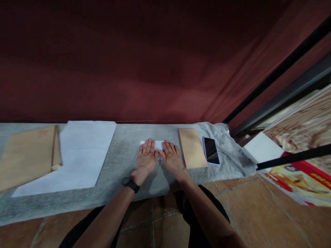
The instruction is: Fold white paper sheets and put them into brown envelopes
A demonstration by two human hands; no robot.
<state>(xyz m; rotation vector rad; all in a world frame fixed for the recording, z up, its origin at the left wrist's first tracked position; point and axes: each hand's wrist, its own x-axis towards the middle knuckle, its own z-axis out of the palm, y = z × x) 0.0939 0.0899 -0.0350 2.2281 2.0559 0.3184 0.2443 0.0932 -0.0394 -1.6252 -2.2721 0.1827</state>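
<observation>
The small white paper (158, 145) lies on the grey cloth-covered worktop (124, 151), near the middle of the view, partly hidden under both hands. The left hand (147, 159) rests palm down on its eight o'clock side, the right hand (171, 159) palm down on its four o'clock side. The grip of each hand is spread flat, fingers stretched out towards twelve, closed around nothing; the two thumbs come near each other over the paper. A dark wristband (130, 185) circles the left wrist.

At three o'clock from the paper, just beside the right hand, lies a tan slab (193, 148); further out the same way, a phone (211, 150) lies with its dark screen up, next to the rumpled end of the cloth. At nine o'clock, well apart from the left hand, a large white sheet (84, 156) lies partly beneath folded brown paper (29, 153). A red wall (155, 69) stands at twelve; a colourful printed box (302, 181) sits at four, beyond the worktop.
</observation>
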